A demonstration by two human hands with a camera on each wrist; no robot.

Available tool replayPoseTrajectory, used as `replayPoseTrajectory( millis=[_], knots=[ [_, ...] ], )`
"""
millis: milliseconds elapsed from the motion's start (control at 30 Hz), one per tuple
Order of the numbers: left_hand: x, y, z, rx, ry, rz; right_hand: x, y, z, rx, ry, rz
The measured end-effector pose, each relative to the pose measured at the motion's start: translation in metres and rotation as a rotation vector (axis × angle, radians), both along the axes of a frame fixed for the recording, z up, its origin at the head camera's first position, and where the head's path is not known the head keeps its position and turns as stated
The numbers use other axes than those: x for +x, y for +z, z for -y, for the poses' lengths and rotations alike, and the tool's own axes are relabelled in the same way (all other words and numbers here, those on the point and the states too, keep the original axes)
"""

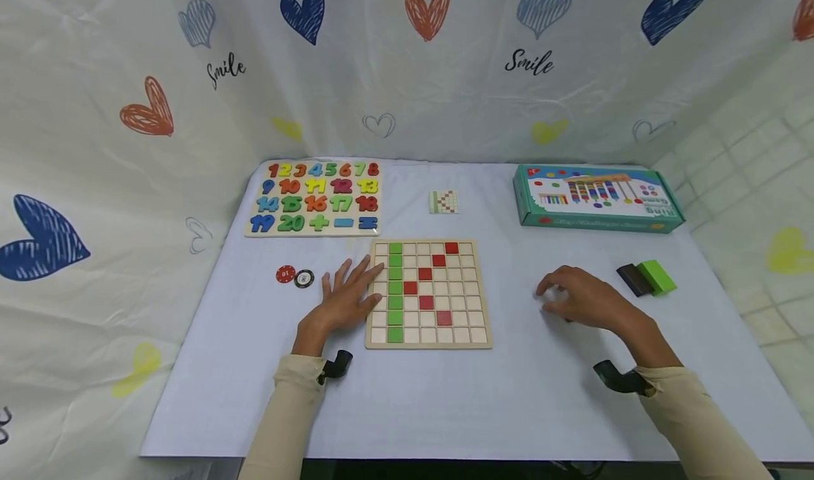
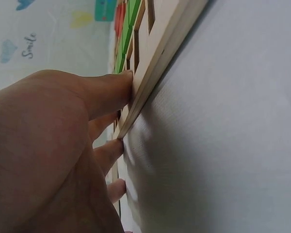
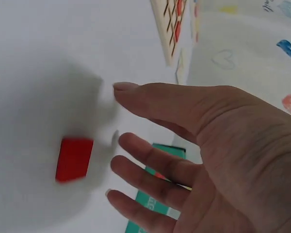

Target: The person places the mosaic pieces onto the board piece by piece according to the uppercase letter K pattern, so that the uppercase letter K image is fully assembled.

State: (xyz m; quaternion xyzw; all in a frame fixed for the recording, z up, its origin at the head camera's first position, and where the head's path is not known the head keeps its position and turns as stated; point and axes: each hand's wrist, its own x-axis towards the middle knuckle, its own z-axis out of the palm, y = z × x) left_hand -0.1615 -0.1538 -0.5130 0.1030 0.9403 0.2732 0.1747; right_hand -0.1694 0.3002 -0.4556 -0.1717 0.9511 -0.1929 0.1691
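A wooden grid board (image 1: pixel 458 335) lies mid-table, with a column of green tiles (image 1: pixel 395 288) on its left side and several red tiles (image 1: pixel 425 274) set in slanting lines. My left hand (image 1: pixel 343 300) rests at the board's left edge, fingers spread; its thumb (image 2: pixel 109 92) touches the frame in the left wrist view. Right of the board, my right hand (image 1: pixel 585 297) hovers low over the white table, fingers loosely bent and apart with nothing between them. A loose red tile (image 3: pixel 74 159) lies on the cloth near its fingertips in the right wrist view; the hand hides it in the head view.
Behind the board sits a small pattern card (image 1: pixel 444 201). A colourful number puzzle (image 1: pixel 311 197) stands back left, a green toy box (image 1: pixel 598 197) back right. Red and black chips (image 1: pixel 295 276) lie left of my left hand. Black and green blocks (image 1: pixel 647 278) lie beyond my right.
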Motion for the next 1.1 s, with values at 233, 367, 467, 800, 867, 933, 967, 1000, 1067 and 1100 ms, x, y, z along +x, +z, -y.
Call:
replayPoseTrajectory(
  millis=[233,367,467,800,867,933,967,1000,1067,1100],
  knots=[
    [0.0,0.0,0.001,-0.003,-0.001,0.002,0.008,0.011,-0.024,0.099,0.035,0.059],
    [0.0,0.0,0.002,-0.006,-0.003,0.001,0.009,0.012,-0.03,0.123,0.03,0.083],
    [0.001,0.0,0.002,-0.001,-0.002,-0.003,0.007,0.01,-0.034,0.117,0.021,0.113],
    [0.0,-0.001,0.001,-0.001,0.001,-0.012,0.006,0.004,-0.04,0.07,-0.003,0.144],
    [0.0,-0.001,0.0,-0.005,0.001,-0.01,0.006,0.003,-0.04,0.064,-0.006,0.139],
    [0.0,-0.001,0.0,-0.004,0.001,-0.007,0.006,0.003,-0.04,0.059,-0.008,0.134],
    [0.0,-0.001,0.001,-0.002,0.002,-0.006,0.006,0.003,-0.04,0.056,-0.009,0.129],
    [0.0,-0.001,0.001,0.0,0.003,-0.006,0.006,0.002,-0.04,0.054,-0.007,0.123],
    [0.0,-0.002,0.001,0.01,0.005,-0.007,0.006,0.002,-0.039,0.047,0.0,0.109],
    [0.0,-0.002,0.001,0.007,0.005,-0.006,0.006,0.002,-0.038,0.042,0.0,0.103]
  ],
)
